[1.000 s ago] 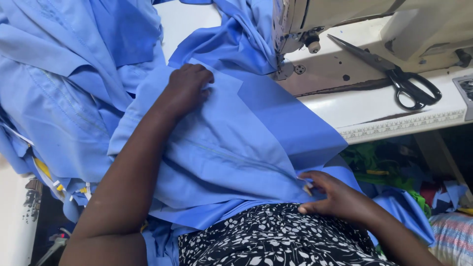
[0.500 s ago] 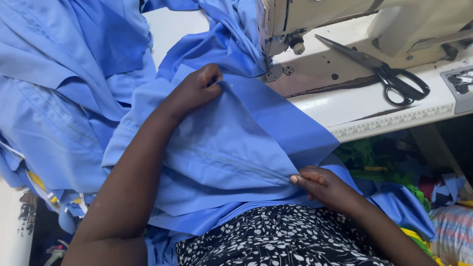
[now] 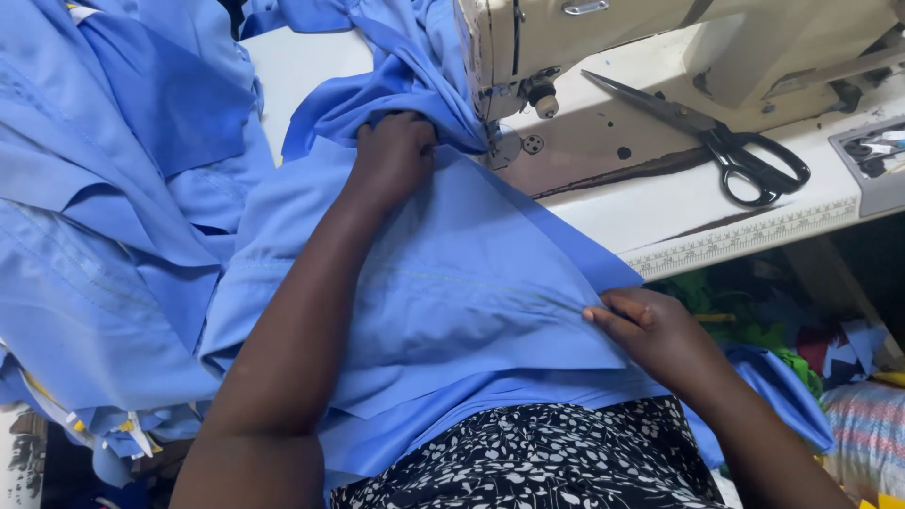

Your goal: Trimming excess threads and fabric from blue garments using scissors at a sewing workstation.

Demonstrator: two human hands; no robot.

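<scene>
1. We see the blue garment (image 3: 443, 283) spread across the middle of the frame, draped from the lap up onto the counter (image 3: 660, 203), with its top edge bunched at the needle end of the sewing machine (image 3: 603, 38) at upper centre.
2. We judge the step in hand to be positioning: a stitched seam runs across the cloth toward the lower right, and the fabric is being drawn taut and lined up at the machine's foot. The next move calls for an even pull from both ends so the seam lies flat.
3. A heap of more blue cloth (image 3: 104, 207) fills the left of the frame, touching the garment and crowding that side.
4. Our left hand (image 3: 396, 155), above centre, is closed in a grip on the bunched fabric just beside the machine's foot.
5. Our right hand (image 3: 650, 330), lower right of centre, pinches the garment's edge at the seam, fingers together on the cloth.
6. Black scissors (image 3: 726, 146) lie on the counter at upper right, well apart from both hands.
</scene>
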